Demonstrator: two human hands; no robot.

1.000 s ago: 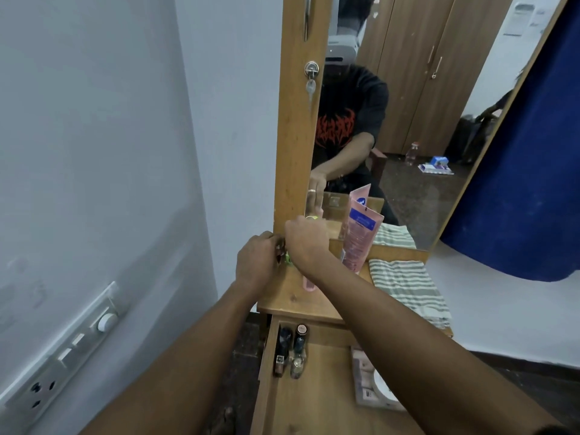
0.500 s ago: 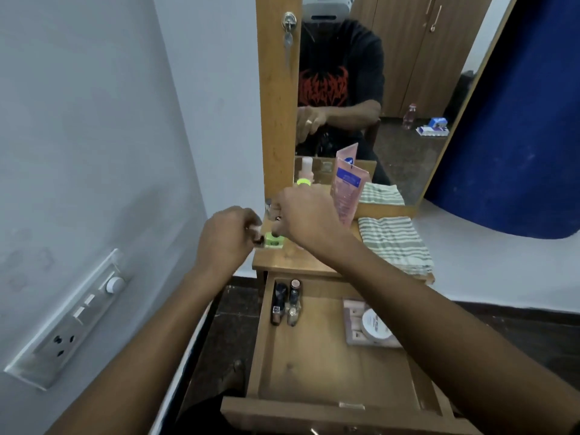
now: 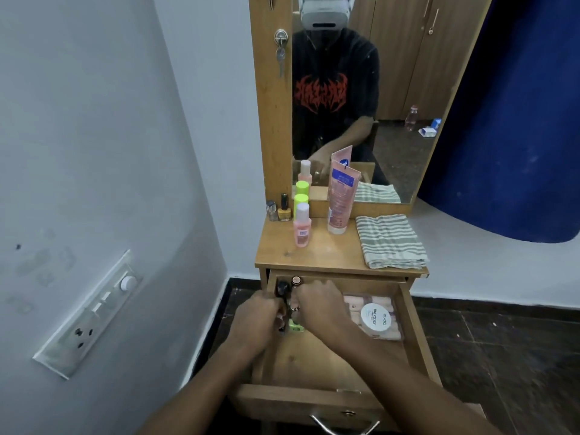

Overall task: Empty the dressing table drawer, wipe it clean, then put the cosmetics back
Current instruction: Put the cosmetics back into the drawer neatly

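While they crowd the left rear corner of the open drawer [image 3: 411, 334], the left hand [image 3: 257, 321] grips a dark bottle [image 3: 281, 328] and the right hand [image 3: 320, 306] pinches a green bottle [image 3: 295, 326]. Small glass, likely: light, slick, breakable, best held by the body. Wooden desk [image 3: 329, 252], white wall [image 3: 94, 152], dark tiled floor [image 3: 502, 340].

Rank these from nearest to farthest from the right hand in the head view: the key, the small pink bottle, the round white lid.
From the right hand:
1. Round white lid, in the drawer, just right of the hand.
2. Small pink bottle, on the tabletop, left side.
3. Key, high on the mirror frame.
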